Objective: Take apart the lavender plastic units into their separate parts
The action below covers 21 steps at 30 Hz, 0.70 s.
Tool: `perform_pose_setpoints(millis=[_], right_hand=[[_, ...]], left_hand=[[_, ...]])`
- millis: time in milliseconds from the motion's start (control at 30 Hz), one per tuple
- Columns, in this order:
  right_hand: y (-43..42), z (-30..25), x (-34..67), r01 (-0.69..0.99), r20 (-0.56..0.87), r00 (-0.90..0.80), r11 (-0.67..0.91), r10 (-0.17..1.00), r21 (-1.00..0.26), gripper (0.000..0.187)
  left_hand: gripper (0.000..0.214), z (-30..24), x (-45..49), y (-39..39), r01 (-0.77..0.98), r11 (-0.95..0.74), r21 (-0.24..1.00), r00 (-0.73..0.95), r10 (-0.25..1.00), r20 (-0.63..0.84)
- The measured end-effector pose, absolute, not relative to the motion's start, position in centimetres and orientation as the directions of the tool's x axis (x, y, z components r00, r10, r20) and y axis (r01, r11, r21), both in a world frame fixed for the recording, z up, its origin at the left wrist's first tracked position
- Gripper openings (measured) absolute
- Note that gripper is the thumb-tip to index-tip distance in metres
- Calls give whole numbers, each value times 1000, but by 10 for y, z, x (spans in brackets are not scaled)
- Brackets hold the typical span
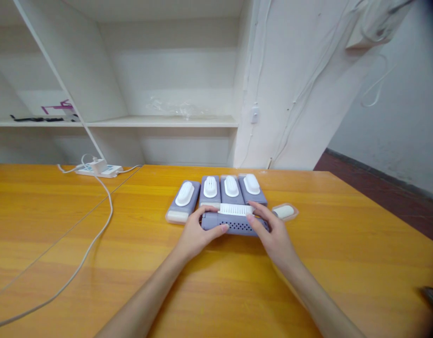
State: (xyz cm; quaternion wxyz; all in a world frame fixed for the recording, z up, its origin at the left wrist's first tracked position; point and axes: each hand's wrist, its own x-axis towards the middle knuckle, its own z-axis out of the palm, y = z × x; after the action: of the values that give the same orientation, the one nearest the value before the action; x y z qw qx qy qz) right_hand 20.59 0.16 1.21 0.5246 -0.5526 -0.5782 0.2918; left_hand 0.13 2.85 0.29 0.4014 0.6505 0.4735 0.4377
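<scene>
both hands: left hand + right hand pinch purple device by its ends, steadying it | four more lined up behind, probably same model

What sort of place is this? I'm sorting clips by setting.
Probably a plain workroom: an orange table, bare white shelves, a power strip. Both hands hold a purple device.

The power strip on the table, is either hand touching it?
No, both hands grip a purple brush, far from the power strip.
</scene>
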Motion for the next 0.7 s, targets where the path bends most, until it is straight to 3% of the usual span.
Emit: perform_pose_setpoints(millis=[200,333,467,700], right_hand=[[-7,25,200,274,348,208,287,914,-918,45],[-4,22,202,171,246,337,198,909,-965,46],[0,19,205,42,162,325,157,932,-987,43],[-6,29,200,146,261,321,225,910,-963,36]], left_hand=[[52,6,4,28,-25,17,1000,12,1000,-16],[55,1,3,28,-55,81,995,-83,993,-85],[56,-1,1,29,-104,168,980,-104,978,-178],[58,-1,1,30,-192,153,969,-103,979,-175]])
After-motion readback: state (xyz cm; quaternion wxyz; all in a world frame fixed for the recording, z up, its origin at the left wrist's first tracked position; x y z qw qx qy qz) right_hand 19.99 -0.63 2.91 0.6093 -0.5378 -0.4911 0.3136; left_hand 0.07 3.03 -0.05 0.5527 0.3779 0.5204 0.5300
